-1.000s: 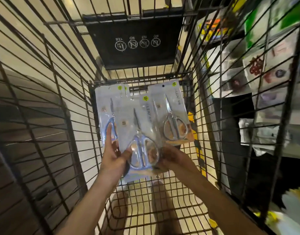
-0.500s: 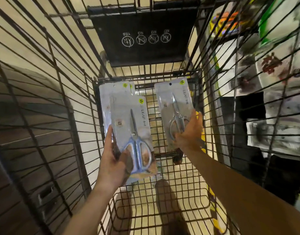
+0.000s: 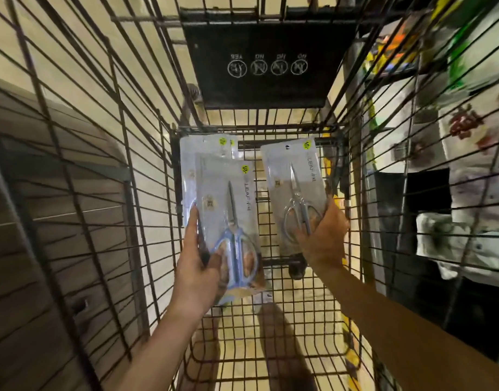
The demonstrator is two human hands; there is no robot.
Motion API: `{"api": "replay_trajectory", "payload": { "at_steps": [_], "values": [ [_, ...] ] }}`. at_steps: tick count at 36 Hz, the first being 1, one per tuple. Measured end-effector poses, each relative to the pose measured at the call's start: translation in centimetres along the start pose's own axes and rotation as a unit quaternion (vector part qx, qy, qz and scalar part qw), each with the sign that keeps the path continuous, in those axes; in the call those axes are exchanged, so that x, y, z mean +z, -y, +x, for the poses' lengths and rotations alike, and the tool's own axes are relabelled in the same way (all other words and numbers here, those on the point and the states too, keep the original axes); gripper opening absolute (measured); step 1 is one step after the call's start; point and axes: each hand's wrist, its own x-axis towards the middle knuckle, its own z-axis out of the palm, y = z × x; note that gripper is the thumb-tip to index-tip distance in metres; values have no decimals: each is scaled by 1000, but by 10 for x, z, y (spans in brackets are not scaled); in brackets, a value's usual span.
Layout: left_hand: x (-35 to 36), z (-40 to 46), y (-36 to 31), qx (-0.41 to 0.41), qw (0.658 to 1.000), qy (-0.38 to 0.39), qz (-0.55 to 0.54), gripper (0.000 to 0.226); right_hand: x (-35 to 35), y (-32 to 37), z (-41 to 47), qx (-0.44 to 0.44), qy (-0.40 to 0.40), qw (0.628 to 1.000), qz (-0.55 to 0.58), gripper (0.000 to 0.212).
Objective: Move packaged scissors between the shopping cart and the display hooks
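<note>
I look down into a wire shopping cart [image 3: 273, 314]. My left hand [image 3: 196, 266] grips a pack of blue-handled scissors [image 3: 231, 221] by its lower left edge, thumb across the front. Another scissors pack [image 3: 197, 162] shows behind it, mostly hidden; whether that hand holds it too I cannot tell. My right hand [image 3: 324, 238] grips a pack of silver scissors [image 3: 293, 187] at its lower right corner. Both front packs stand upright above the cart floor, apart from each other.
The cart's black child-seat flap [image 3: 268, 52] with white icons hangs at the far end. Wire walls rise on both sides. Blurred store shelves with packaged goods [image 3: 457, 136] stand beyond the right wall. A brown panelled surface [image 3: 45, 193] lies left.
My right hand has left the blue-handled pack and taken hold of the silver scissors pack. The two packs now stand apart. My left hand has kept its grip.
</note>
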Motion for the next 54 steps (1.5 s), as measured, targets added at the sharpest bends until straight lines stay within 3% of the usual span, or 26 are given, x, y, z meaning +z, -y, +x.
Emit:
{"api": "replay_trajectory", "payload": {
  "at_steps": [7,14,19,22,26,28,30,32,35,41,44,51,54],
  "values": [
    [-1,-5,10,-9,1000,-1,0,85,-3,-3,4,20,32,999,6,80],
    [7,-15,11,11,999,-27,19,81,-18,-10,0,56,52,993,92,90],
    [9,-25,6,22,998,-55,13,78,-25,-8,-25,90,160,968,170,80],
    [2,-30,5,35,997,-62,20,78,-31,-3,-37,86,210,950,214,85],
    [-15,-52,-13,63,994,-86,23,71,-65,27,-64,89,214,941,246,65],
    [-22,-72,-32,80,993,-89,20,69,-81,30,-79,91,223,931,276,74],
    [-27,-96,-55,100,991,-90,13,69,-109,45,-93,91,230,923,293,66],
    [-36,-120,-75,122,987,-99,17,67,-145,72,-107,133,228,912,313,54],
    [-51,-161,-105,141,987,-75,17,65,-196,103,-132,129,226,911,319,46],
    [-84,-228,-147,199,979,-45,-1,68,-284,146,-190,88,201,904,366,56],
    [-106,-257,-154,202,979,-17,-30,72,-315,162,-224,31,160,927,337,60],
    [-155,-289,-156,248,967,47,-30,78,-336,173,-316,-58,61,927,364,72],
    [-176,-296,-155,268,959,90,-11,77,-333,180,-362,-48,21,912,408,64]
  ]
}}
